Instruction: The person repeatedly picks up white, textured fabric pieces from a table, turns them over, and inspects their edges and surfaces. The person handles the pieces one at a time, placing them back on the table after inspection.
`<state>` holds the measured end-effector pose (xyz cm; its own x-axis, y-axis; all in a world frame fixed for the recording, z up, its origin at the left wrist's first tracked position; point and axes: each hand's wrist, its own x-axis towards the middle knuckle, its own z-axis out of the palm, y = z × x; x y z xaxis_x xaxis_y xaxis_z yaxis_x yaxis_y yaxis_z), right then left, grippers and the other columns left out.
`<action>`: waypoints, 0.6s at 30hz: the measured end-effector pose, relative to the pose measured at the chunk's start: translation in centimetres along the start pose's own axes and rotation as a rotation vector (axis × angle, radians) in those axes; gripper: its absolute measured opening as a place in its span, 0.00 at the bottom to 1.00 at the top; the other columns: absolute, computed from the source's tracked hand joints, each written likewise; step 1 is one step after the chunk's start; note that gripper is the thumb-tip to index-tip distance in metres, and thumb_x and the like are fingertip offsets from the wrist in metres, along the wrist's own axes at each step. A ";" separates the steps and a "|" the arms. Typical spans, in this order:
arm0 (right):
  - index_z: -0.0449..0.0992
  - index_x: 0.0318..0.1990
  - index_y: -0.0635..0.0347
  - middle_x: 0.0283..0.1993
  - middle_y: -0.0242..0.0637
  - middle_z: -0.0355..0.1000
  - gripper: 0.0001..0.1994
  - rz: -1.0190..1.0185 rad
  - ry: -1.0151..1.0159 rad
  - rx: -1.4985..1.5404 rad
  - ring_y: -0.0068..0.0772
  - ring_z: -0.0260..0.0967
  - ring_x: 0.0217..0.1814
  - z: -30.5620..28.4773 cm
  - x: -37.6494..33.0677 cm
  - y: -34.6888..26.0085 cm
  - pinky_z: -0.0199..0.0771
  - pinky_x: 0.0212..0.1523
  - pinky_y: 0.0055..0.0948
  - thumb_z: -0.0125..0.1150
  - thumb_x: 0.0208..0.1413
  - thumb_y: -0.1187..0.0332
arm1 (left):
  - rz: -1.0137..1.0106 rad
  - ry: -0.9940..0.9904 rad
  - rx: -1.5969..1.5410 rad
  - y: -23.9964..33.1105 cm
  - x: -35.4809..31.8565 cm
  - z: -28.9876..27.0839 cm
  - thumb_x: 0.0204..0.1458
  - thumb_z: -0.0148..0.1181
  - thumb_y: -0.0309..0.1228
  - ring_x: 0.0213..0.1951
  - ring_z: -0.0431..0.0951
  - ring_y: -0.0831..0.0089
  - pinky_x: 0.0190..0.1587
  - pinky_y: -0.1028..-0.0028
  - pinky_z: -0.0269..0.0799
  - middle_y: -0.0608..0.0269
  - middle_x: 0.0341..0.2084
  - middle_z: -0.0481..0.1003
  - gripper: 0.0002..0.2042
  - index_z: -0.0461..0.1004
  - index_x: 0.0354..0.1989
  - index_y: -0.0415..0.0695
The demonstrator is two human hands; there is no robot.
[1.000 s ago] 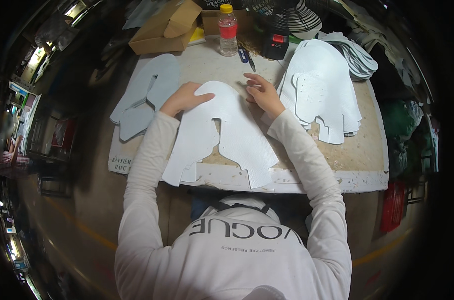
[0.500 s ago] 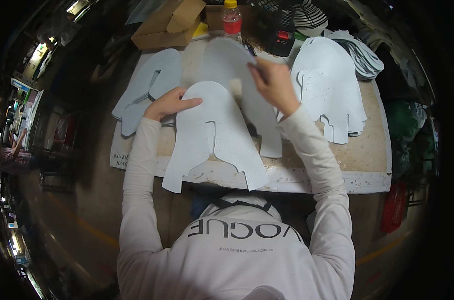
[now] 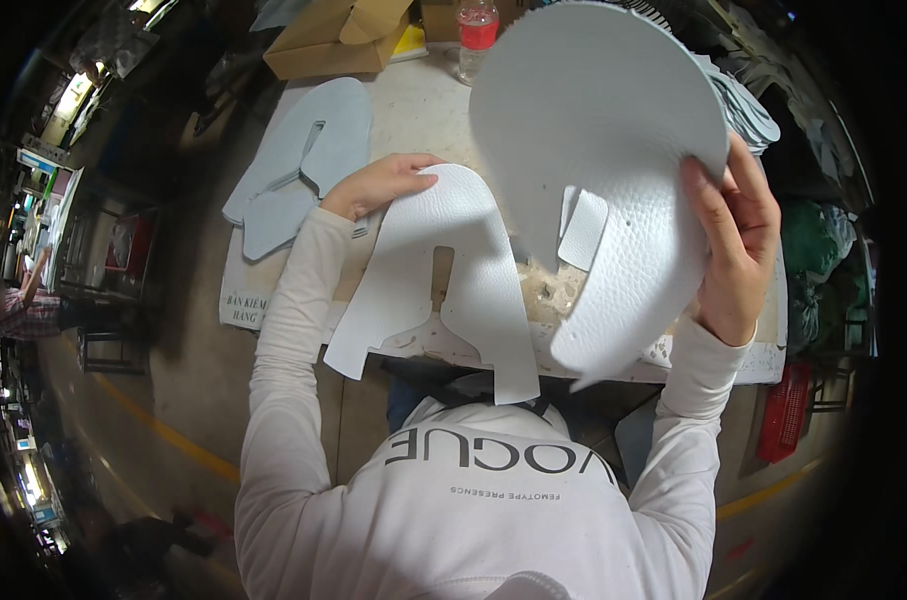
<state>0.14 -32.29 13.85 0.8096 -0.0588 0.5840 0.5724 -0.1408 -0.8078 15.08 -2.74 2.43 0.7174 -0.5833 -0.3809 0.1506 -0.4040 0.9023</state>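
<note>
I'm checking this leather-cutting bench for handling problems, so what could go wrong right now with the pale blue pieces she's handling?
The large pale blue textured leather piece, gripped only at its edge by the right hand, hangs curved in the air and might crease. The flat pale blue leather cut-out under the left hand overhangs the table edge and could slide off. The raised piece may knock the red-labelled plastic bottle behind it.

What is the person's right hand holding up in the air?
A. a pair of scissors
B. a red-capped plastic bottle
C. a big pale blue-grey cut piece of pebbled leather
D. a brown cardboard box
C: the right hand has its grip on the edge of the big pale blue-grey cut piece of pebbled leather, lifted above the worktable, while the left hand presses a second cut leather piece flat.
</note>
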 end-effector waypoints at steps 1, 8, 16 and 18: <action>0.71 0.54 0.63 0.41 0.35 0.74 0.17 0.082 0.028 0.021 0.19 0.70 0.41 -0.1 -0.4 0.5 0.69 0.44 0.20 0.57 0.56 0.74 | -0.016 0.024 -0.032 0.2 -0.1 0.0 0.54 0.54 0.30 0.46 0.72 0.76 0.51 0.81 0.64 0.59 0.45 0.74 0.21 0.65 0.56 0.35; 0.69 0.55 0.65 0.41 0.38 0.74 0.19 0.598 -0.193 -0.166 0.26 0.69 0.38 5.6 -4.6 13.1 0.70 0.42 0.26 0.56 0.55 0.72 | 0.031 0.076 -0.059 -1.0 1.3 0.3 0.55 0.51 0.26 0.43 0.74 0.76 0.49 0.81 0.65 0.58 0.41 0.76 0.15 0.70 0.51 0.36; 0.70 0.55 0.57 0.40 0.40 0.69 0.22 0.316 -0.353 -0.571 0.33 0.72 0.42 4.5 -6.1 13.6 0.71 0.39 0.28 0.59 0.49 0.75 | 0.192 0.277 0.367 -0.6 0.8 0.5 0.52 0.54 0.25 0.42 0.74 0.76 0.45 0.80 0.69 0.62 0.39 0.76 0.12 0.73 0.46 0.41; 0.71 0.53 0.55 0.36 0.39 0.64 0.21 0.088 -0.324 -0.748 0.40 0.70 0.35 4.6 -5.6 12.7 0.71 0.34 0.34 0.61 0.48 0.74 | 0.261 0.366 0.521 -0.1 0.7 1.2 0.49 0.58 0.26 0.40 0.75 0.75 0.43 0.78 0.70 0.62 0.37 0.76 0.12 0.74 0.43 0.41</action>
<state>3.47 -29.16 -0.01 0.9106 0.1720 0.3758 0.3597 -0.7776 -0.5157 14.76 -3.99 1.82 0.8830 -0.4693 0.0112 -0.3395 -0.6220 0.7056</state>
